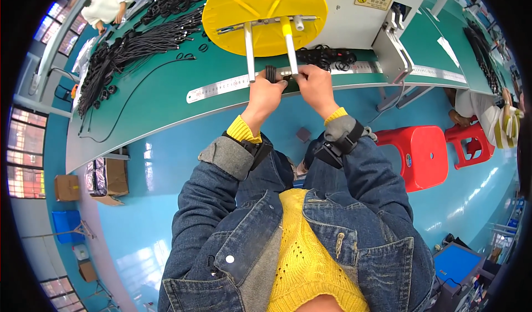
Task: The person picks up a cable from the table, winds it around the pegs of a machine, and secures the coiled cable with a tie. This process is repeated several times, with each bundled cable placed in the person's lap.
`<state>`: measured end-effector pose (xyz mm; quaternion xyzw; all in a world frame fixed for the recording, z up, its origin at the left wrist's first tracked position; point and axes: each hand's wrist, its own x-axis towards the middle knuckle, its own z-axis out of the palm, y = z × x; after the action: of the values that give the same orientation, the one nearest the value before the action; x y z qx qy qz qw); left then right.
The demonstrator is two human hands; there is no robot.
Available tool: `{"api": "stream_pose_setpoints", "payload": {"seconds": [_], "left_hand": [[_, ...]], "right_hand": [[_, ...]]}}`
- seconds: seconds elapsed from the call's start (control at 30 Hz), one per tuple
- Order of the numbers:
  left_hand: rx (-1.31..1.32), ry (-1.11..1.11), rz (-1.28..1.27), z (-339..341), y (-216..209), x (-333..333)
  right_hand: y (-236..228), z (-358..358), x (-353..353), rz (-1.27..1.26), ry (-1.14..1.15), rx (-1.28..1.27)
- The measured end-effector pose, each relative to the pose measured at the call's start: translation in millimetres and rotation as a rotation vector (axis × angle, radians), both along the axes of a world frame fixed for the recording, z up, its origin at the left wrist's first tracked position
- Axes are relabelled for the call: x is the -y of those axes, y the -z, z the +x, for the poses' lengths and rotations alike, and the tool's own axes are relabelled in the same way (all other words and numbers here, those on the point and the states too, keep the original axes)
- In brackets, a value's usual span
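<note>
A small coil of black cable (pixel 270 74) stands in the fingers of my left hand (pixel 264 97), which is closed on it at the table's front edge. Close beside it, my right hand (pixel 317 92) has its thumb and fingers pinched together. A small dark piece shows between the two thumbs; whether it belongs to the cable I cannot tell. Both hands are just below a yellow disc (pixel 233 12) with two metal rods pointing toward me. The rod ends come down close to my fingers. A steel ruler (pixel 216 90) lies along the table edge behind my hands.
The disc is fixed to a white machine (pixel 354 26) with a metal bracket (pixel 394 57). Bundles of black cables (pixel 127 54) cover the green table's (pixel 160 98) left side. Red stools (pixel 424 156) stand at right. Other people are at the far left (pixel 111 4) and right (pixel 487 112).
</note>
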<state>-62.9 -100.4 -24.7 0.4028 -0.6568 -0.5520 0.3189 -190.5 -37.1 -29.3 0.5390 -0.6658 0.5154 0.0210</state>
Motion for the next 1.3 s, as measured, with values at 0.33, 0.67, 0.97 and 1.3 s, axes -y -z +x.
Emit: {"api": "stream_pose_setpoints", "payload": {"seconds": [0.33,0.67,0.97,1.3], "left_hand": [[-0.13,-0.016,0.353,6.3,-10.4,21.5],[-0.481,0.038,0.762,48.5,-16.2,33.3],[0.057,0.113,0.106,38.7,-19.2,41.6],[0.593,-0.119,-0.618,61.9,-17.2,49.3]], "right_hand": [[-15.7,-7.0,-0.1,0.066,0.047,0.376],[-20.7,6.3,-26.4,0.098,-0.128,0.605],[-17.8,17.1,-33.4,0.179,-0.191,0.503],[-16.0,22.7,-34.7,0.209,-0.209,0.506]]}}
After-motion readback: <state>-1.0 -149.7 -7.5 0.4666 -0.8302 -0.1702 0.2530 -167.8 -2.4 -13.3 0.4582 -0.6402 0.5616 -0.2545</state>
